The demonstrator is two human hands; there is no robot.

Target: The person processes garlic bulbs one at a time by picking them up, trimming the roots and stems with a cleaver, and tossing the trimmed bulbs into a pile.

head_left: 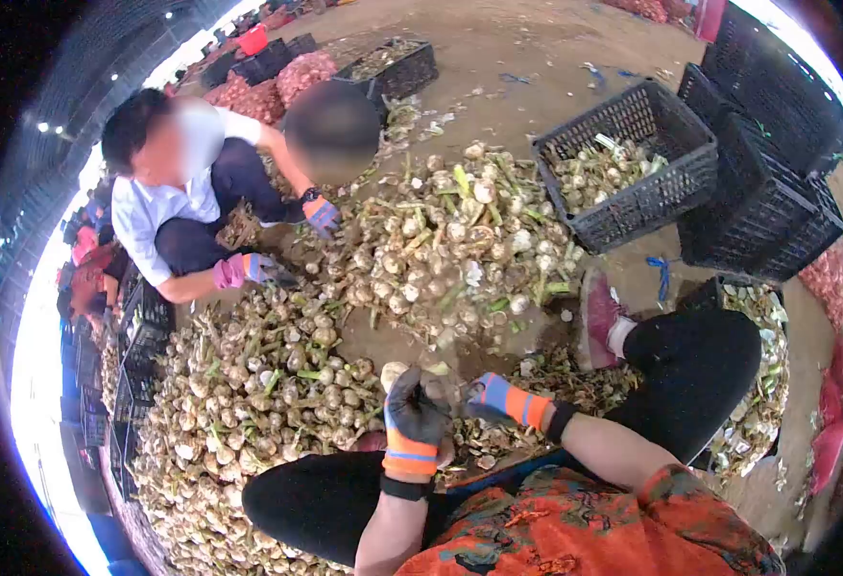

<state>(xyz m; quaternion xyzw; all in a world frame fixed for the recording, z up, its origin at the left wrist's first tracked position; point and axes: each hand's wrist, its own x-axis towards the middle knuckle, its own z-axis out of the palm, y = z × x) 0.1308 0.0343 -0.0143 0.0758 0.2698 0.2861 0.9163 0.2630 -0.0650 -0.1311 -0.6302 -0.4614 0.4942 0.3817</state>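
Observation:
Above my lap, my left hand (416, 415), in an orange, blue and grey glove, has its fingers curled round a pale garlic bulb (395, 374) that shows at its fingertips. Close to its right is my right hand (506, 400), in a similar glove, with its fingers closed and pointing toward the left hand. What the right hand holds, if anything, is hidden. Beyond both hands lies a heap of garlic with green stems (441, 235). A larger garlic pile (249, 403) spreads on the left, and loose peelings (498, 437) lie below my right hand.
A co-worker (167, 206) in gloves crouches at the left beyond the piles, hands at the garlic. A black crate (633, 206) holding garlic stands at the right, beside stacked black crates (762, 206). Another crate (393, 72) and red net bags (249, 99) are farther back.

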